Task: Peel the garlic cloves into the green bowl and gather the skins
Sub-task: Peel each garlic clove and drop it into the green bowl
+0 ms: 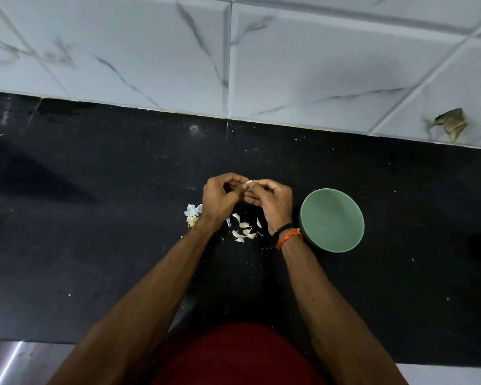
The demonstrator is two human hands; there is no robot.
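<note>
White marble-look tiles back a black bench point(95, 245), and the person stands square to it, both forearms reaching out over the dark top. From the head view, the left hand point(220, 197) and right hand point(271, 202) meet above the bench, fingers curled in, pinching a single garlic clove point(249, 183) between them; it looks as though one hand steadies it while the other picks at the skin, which would explain the tight, close hold. Just under the hands lie loose cloves and skins point(243, 230), scattered where they would naturally drop. A larger clump of papery husk point(192, 213) sits beside the left wrist. The green bowl point(332, 219) stands just right of the right wrist, near enough for a short toss; I can see nothing in it yet, so the peeling seems barely begun.
</note>
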